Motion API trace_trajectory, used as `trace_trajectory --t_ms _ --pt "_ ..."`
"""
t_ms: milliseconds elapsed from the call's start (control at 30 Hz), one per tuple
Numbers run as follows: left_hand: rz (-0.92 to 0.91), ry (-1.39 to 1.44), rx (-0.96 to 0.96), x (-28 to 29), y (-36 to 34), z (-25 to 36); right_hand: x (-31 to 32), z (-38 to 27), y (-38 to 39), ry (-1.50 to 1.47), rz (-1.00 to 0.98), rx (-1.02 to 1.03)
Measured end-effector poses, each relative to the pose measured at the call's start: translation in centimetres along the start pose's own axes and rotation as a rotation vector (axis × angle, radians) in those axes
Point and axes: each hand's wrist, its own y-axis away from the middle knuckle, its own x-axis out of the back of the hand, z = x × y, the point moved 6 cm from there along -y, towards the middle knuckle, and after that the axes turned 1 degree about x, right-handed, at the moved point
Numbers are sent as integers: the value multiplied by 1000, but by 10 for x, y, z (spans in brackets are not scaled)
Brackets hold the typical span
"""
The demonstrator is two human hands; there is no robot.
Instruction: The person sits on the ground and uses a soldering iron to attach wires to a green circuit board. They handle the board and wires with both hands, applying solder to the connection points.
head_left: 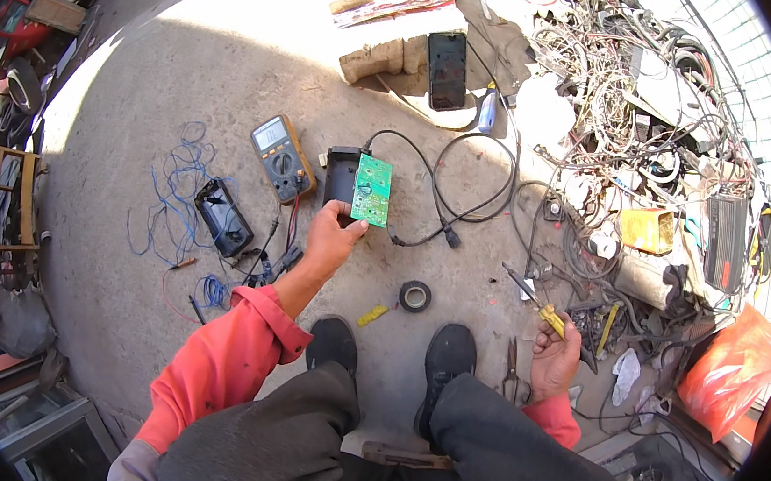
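Left fingers: thumb and forefinger of the left hand [332, 235] pinch the lower left corner of a flat, bright green rectangular circuit board [374, 183].
Right fingers: curled around the yellow handle of a screwdriver [550, 318] with a slim metal shaft; right hand [557, 357] sits well apart from the board, tool tip slanting up and left.
Circuit board: raised above the concrete floor [484, 288], overlapping the right side of a hollow black plastic case [340, 179]; contact between the two, cannot tell.
Black cable: runs from the case's top and loops to the right over the concrete, a black plug [451, 238] lying below the loop.
Meter: handheld multimeter [285, 174] in a yellow-orange housing with grey screen and round dial, just left of the case.
Left ground: black hollow plastic shell [223, 219] beside the meter, loose thin blue wire strewn near it; small coiled blue wire bundle [213, 291] below.
By the shoes: round roll of black tape [404, 296] and a small yellow object [372, 315], kind unclear, just ahead of the dark shoes [451, 349].
Far side: black smartphone [447, 70], blue-handled tool [487, 110] near it.
Right edge: large heap of tangled cables [627, 87]; translucent red plastic bag [736, 371] nearer the person.
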Motion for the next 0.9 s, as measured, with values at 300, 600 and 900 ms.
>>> trace_trajectory --t_ms 300,600,900 --pt "-77 224 2 -11 -5 -2 -18 -6 1 -69 -23 -26" --pt "-159 553 128 -6 8 32 -48 -23 -3 -55 -109 26" --pt "-199 660 169 0 34 54 -112 -54 2 104 -265 246"
